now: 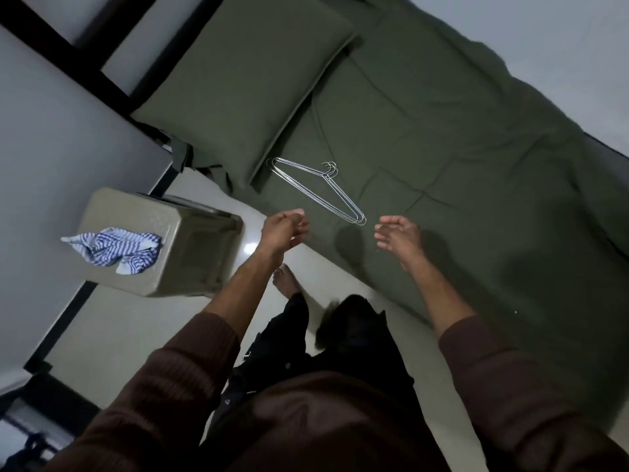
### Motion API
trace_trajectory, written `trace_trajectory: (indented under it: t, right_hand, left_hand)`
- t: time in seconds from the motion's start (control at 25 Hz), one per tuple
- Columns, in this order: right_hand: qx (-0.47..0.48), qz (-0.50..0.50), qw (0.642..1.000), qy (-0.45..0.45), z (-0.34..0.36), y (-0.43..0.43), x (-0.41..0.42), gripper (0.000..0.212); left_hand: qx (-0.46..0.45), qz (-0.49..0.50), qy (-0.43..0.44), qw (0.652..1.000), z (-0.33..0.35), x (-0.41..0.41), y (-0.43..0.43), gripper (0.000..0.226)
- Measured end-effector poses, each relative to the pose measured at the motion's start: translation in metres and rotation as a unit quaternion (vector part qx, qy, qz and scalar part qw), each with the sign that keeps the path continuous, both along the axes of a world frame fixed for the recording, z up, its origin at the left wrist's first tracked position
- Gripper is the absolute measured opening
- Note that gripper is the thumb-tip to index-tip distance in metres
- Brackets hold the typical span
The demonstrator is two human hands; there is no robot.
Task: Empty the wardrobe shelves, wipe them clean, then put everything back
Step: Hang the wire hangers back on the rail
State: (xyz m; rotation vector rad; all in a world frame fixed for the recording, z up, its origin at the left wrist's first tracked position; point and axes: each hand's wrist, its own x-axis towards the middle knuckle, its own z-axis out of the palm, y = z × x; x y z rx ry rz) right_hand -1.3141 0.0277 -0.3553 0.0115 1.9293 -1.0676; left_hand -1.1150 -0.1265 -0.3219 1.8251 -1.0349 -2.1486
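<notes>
- Dim bedroom seen from above: a bed (pixel 476 137) under a dark green cover runs along a pale tiled floor (pixel 136 321).
- Several thin wire hangers (pixel 318 189) lie stacked together on the cover, just beside the lower corner of the green pillow (pixel 245 83), hooks pointing away from the floor side.
- Both hands hover near the hangers' lower end, touching nothing.
- Left hand (pixel 284 229) hangs over the bed's edge, fingers loosely curled, holding nothing.
- Right hand (pixel 398 233) is held above the cover, palm turned inward, fingers relaxed and empty.
- Brown knitted sleeves (pixel 503 379) cover both forearms; dark trousers and a bare foot (pixel 286 281) show below.
- Left of the bed stands a beige plastic stool (pixel 177 243) with a crumpled blue-and-white striped cloth (pixel 115 248) on top.
</notes>
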Motion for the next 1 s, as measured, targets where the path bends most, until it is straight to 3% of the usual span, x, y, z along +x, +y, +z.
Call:
trace_trajectory:
  t: [0.24, 0.44, 0.52, 0.6, 0.68, 0.76, 0.88, 1.0]
  right_hand:
    - [0.073, 0.127, 0.989, 0.006, -0.11, -0.06, -0.062, 0.023]
    - [0.165, 0.246, 0.954, 0.036, -0.219, -0.096, -0.085, 0.036]
    - [0.197, 0.307, 0.93, 0.055, -0.251, -0.109, -0.089, 0.044]
    - [0.246, 0.412, 0.874, 0.072, -0.276, -0.116, -0.087, 0.061]
    - [0.274, 0.431, 0.853, 0.111, -0.287, -0.119, -0.08, 0.071]
    - [0.278, 0.39, 0.862, 0.168, -0.292, -0.12, -0.072, 0.069]
    - [0.264, 0.364, 0.877, 0.17, -0.294, -0.121, -0.066, 0.056]
    - [0.281, 0.387, 0.858, 0.188, -0.299, -0.127, -0.064, 0.033]
  left_hand:
    - [0.016, 0.0, -0.063, 0.998, -0.059, -0.036, -0.036, 0.021]
    - [0.037, 0.019, -0.082, 0.996, -0.11, -0.074, -0.047, 0.026]
    - [0.041, 0.019, -0.085, 0.995, -0.124, -0.082, -0.048, 0.028]
    - [0.048, 0.027, -0.09, 0.994, -0.133, -0.08, -0.048, 0.027]
    - [0.055, 0.038, -0.103, 0.993, -0.135, -0.072, -0.046, 0.027]
    - [0.069, 0.045, -0.118, 0.99, -0.135, -0.063, -0.041, 0.026]
    - [0.082, 0.059, -0.135, 0.986, -0.133, -0.052, -0.034, 0.023]
    - [0.082, 0.07, -0.139, 0.984, -0.133, -0.045, -0.034, 0.022]
